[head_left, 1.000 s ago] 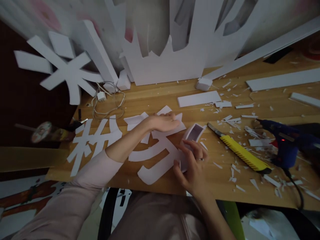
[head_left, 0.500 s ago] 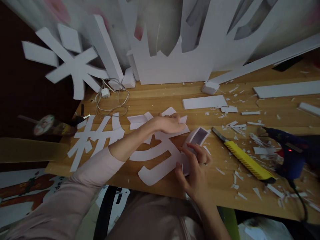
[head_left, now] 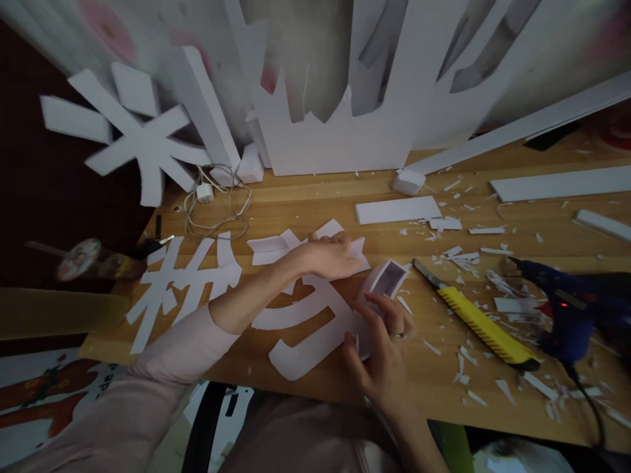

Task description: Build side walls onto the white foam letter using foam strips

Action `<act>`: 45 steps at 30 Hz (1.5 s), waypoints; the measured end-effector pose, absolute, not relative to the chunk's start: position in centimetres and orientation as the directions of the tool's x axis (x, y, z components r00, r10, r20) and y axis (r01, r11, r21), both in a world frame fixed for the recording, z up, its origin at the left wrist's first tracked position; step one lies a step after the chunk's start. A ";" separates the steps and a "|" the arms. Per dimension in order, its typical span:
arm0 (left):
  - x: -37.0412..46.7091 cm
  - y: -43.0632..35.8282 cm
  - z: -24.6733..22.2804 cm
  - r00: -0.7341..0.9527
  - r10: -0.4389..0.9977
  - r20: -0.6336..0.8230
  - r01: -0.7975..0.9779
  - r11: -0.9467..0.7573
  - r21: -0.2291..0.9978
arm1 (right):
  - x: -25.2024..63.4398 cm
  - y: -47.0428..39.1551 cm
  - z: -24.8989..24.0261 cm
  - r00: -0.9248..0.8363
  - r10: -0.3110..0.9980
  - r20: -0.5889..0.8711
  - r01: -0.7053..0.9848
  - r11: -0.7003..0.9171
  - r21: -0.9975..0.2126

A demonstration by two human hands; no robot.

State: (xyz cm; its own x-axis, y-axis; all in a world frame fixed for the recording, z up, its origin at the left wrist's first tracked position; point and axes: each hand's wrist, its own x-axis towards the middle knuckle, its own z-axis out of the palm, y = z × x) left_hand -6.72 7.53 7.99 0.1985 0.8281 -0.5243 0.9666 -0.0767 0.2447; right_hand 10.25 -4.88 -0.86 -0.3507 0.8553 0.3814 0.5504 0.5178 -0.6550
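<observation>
A flat white foam-board letter (head_left: 305,358) with curved strokes lies on the table before me, with upright strips along some edges. My left hand (head_left: 332,256) is at its far part, fingers curled against the white board. What lies under those fingers is hidden. On the letter's right side a hollow, box-like walled section (head_left: 377,279) stands up. My right hand (head_left: 382,335) grips this side, thumb and index finger bent around the wall, a ring on one finger. A yellow utility knife (head_left: 486,328) lies to the right, blade out.
A blue glue gun (head_left: 566,295) with a red light stands at the right among white scraps. Another cut-out letter (head_left: 190,276) lies left, near a white cable (head_left: 241,203). Cut boards (head_left: 340,148) lean on the wall. A lidded cup (head_left: 81,259) stands far left.
The whole view has shifted slightly, so things sit a little lower and further left. Both hands keep nearly the same places on the white letter.
</observation>
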 end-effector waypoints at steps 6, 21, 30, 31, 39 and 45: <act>-6.2 5.6 6.5 0.217 0.919 -0.328 0.972 -0.174 0.155 | 10.3 -5.0 -1.0 -0.357 0.865 0.352 0.559 0.500 -0.661; -5.7 4.8 1.5 0.169 0.981 0.095 0.986 -0.167 -0.024 | 10.5 -5.2 -0.8 -0.366 0.873 0.323 0.549 0.483 -0.683; -5.4 4.9 1.9 0.146 0.984 0.104 0.989 -0.144 -0.024 | 10.4 -5.1 -0.8 -0.371 0.873 0.317 0.550 0.482 -0.682; -5.3 4.9 2.0 0.138 0.985 0.101 0.990 -0.136 -0.025 | 10.5 -5.1 -0.8 -0.377 0.870 0.316 0.551 0.486 -0.679; -5.2 4.6 1.9 0.125 0.985 0.122 0.991 -0.119 -0.056 | 10.2 -5.2 -0.5 -0.379 0.870 0.316 0.552 0.486 -0.677; -5.2 4.5 2.2 0.136 0.983 0.123 0.988 -0.126 -0.088 | 10.2 -4.9 -0.1 -0.369 0.868 0.333 0.550 0.493 -0.675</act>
State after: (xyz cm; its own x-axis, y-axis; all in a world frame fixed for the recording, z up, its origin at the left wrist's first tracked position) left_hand -5.25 4.50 2.16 0.1361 0.9831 0.1226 0.9881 -0.1257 -0.0884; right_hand 10.16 -4.95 -0.08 -0.3692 0.8678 0.3326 0.5496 0.4925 -0.6748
